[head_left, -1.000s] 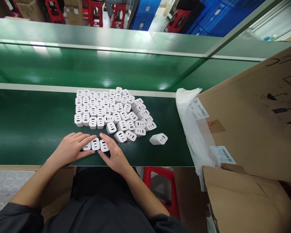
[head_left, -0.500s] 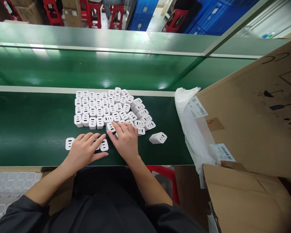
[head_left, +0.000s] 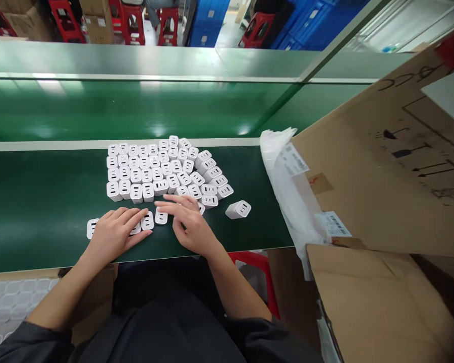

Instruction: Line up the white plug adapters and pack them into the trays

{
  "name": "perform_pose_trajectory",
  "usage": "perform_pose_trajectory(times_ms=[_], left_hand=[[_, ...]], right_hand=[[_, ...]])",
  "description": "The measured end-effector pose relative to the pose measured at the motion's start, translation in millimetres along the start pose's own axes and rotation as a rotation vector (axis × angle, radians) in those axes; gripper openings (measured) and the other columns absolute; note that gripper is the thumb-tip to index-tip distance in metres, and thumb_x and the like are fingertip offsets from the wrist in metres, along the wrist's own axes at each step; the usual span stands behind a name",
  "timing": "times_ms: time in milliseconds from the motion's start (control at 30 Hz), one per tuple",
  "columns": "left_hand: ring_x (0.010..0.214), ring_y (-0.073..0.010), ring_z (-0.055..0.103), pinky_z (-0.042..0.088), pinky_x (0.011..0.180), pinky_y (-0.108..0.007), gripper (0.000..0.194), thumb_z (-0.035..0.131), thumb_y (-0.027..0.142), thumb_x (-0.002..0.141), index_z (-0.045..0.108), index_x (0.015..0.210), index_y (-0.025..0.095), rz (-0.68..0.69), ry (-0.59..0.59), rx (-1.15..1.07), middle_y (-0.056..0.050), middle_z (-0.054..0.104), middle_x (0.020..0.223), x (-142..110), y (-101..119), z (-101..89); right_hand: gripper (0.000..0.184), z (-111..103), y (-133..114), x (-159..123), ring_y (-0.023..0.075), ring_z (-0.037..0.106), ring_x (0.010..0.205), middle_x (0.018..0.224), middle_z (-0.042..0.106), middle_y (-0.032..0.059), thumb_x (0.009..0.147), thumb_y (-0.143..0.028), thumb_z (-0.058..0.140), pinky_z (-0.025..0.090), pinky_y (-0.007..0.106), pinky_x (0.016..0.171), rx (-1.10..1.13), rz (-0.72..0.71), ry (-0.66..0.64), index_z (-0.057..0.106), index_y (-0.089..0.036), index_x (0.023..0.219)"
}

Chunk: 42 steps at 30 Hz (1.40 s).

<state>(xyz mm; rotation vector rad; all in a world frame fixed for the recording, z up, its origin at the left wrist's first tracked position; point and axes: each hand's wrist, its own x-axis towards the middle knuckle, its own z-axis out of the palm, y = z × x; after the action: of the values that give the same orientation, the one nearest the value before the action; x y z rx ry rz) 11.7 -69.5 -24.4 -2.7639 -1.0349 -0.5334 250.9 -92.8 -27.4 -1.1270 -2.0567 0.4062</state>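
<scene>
My left hand [head_left: 115, 233] lies flat, fingers stretched, over a short row of white two-slot chargers near the table's front edge. One charger [head_left: 92, 228] shows left of this hand, and another charger [head_left: 147, 220] shows beside its fingertips; those between are partly hidden. Just right of that row stands a single charger [head_left: 161, 217]. Over its far edge reach the extended fingers of my right hand [head_left: 187, 222], its thumb held apart; whether they press on it I cannot tell. Behind both hands is a large block of upright chargers [head_left: 144, 174], tidy at left, tilted at right.
One charger [head_left: 238, 209] lies on its side at the right of the green table [head_left: 41, 201]. A large cardboard box [head_left: 363, 176] with white plastic wrapping [head_left: 283, 171] stands at the right. Clear plastic trays [head_left: 18, 302] sit below left. A metal ledge runs behind.
My right hand has drawn one charger from the block's near edge toward the short row. My left hand stays over the row. The whole view has shifted slightly.
</scene>
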Motion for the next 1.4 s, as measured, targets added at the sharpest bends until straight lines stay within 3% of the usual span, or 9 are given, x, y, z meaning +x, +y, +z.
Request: perform_pose_trajectory(times_ms=[133, 267, 367, 500, 700, 900, 1000, 1200, 1400], left_hand=[[0.098, -0.0237, 0.067, 0.049, 0.08, -0.036, 0.049, 0.061, 0.051, 0.093, 0.061, 0.127, 0.016, 0.012, 0.01, 0.001, -0.007, 0.072, 0.115, 6, 4, -1.2], [0.108, -0.0261, 0.064, 0.049, 0.086, -0.038, 0.055, 0.058, 0.052, 0.093, 0.057, 0.133, 0.014, 0.034, -0.004, -0.015, -0.009, 0.069, 0.124, 21, 15, 2.7], [0.114, -0.0273, 0.062, 0.049, 0.09, -0.039, 0.055, 0.057, 0.05, 0.095, 0.054, 0.136, 0.014, 0.035, -0.054, -0.03, -0.011, 0.066, 0.129, 34, 25, 7.8], [0.116, -0.0287, 0.06, 0.047, 0.093, -0.041, 0.053, 0.057, 0.047, 0.095, 0.053, 0.138, 0.016, 0.029, -0.106, -0.046, -0.012, 0.063, 0.134, 47, 39, 13.9], [0.109, -0.0249, 0.063, 0.047, 0.087, -0.038, 0.045, 0.054, 0.04, 0.098, 0.053, 0.135, 0.016, 0.035, -0.157, -0.084, -0.01, 0.066, 0.128, 52, 48, 22.7], [0.096, -0.0227, 0.066, 0.047, 0.079, -0.035, 0.04, 0.054, 0.048, 0.097, 0.057, 0.118, 0.014, 0.028, -0.139, -0.092, -0.009, 0.07, 0.109, 50, 47, 24.9], [0.094, -0.0235, 0.066, 0.047, 0.077, -0.036, 0.045, 0.054, 0.055, 0.095, 0.058, 0.113, 0.014, 0.03, -0.139, -0.092, -0.009, 0.07, 0.105, 48, 47, 22.0], [0.11, -0.0271, 0.063, 0.048, 0.085, -0.038, 0.06, 0.057, 0.057, 0.092, 0.051, 0.135, 0.015, -0.014, -0.147, -0.097, -0.013, 0.067, 0.123, 34, 38, 13.4], [0.104, -0.0238, 0.067, 0.05, 0.082, -0.036, 0.045, 0.057, 0.046, 0.095, 0.057, 0.13, 0.017, -0.076, -0.154, -0.163, -0.01, 0.07, 0.118, 18, 28, 15.4]], right_hand=[[0.041, -15, 6, -24, 0.0245, 0.058, 0.12, 0.127, 0.066, 0.009, 0.09, -0.011, 0.049, 0.043, 0.044, 0.102, -0.14, 0.194, 0.23, 0.055, -0.022, 0.13], [0.037, -15, 13, -46, 0.0288, 0.059, 0.113, 0.124, 0.066, 0.0111, 0.092, -0.026, 0.06, 0.047, 0.046, 0.095, -0.338, 0.297, 0.229, 0.057, -0.021, 0.129], [0.031, -9, 17, -52, 0.0274, 0.061, 0.109, 0.123, 0.068, 0.0102, 0.094, -0.025, 0.059, 0.05, 0.045, 0.093, -0.391, 0.282, 0.227, 0.063, -0.022, 0.124], [0.031, -9, 20, -54, 0.0245, 0.062, 0.108, 0.123, 0.069, 0.0084, 0.095, -0.014, 0.051, 0.053, 0.044, 0.093, -0.261, 0.231, 0.203, 0.065, -0.023, 0.121], [0.032, -9, 20, -54, 0.0214, 0.065, 0.109, 0.116, 0.072, 0.0057, 0.094, -0.007, 0.038, 0.056, 0.044, 0.094, -0.02, 0.254, 0.211, 0.066, -0.023, 0.094], [0.031, 5, 15, -56, 0.0211, 0.057, 0.128, 0.135, 0.061, 0.011, 0.097, -0.013, 0.042, 0.049, 0.044, 0.108, 0.177, 0.288, 0.271, 0.055, -0.022, 0.123], [0.041, 7, 18, -60, 0.0231, 0.055, 0.13, 0.138, 0.058, 0.0118, 0.094, -0.016, 0.049, 0.05, 0.044, 0.107, 0.263, 0.249, 0.224, 0.049, -0.022, 0.135], [0.062, 2, 23, -62, 0.0275, 0.043, 0.141, 0.15, 0.046, 0.0134, 0.091, -0.02, 0.057, 0.046, 0.049, 0.11, 0.283, 0.2, 0.058, 0.036, -0.024, 0.149], [0.049, 1, 29, -58, 0.0259, 0.052, 0.132, 0.14, 0.057, 0.0096, 0.093, -0.02, 0.057, 0.046, 0.05, 0.109, 0.239, 0.195, -0.001, 0.05, -0.027, 0.141]])
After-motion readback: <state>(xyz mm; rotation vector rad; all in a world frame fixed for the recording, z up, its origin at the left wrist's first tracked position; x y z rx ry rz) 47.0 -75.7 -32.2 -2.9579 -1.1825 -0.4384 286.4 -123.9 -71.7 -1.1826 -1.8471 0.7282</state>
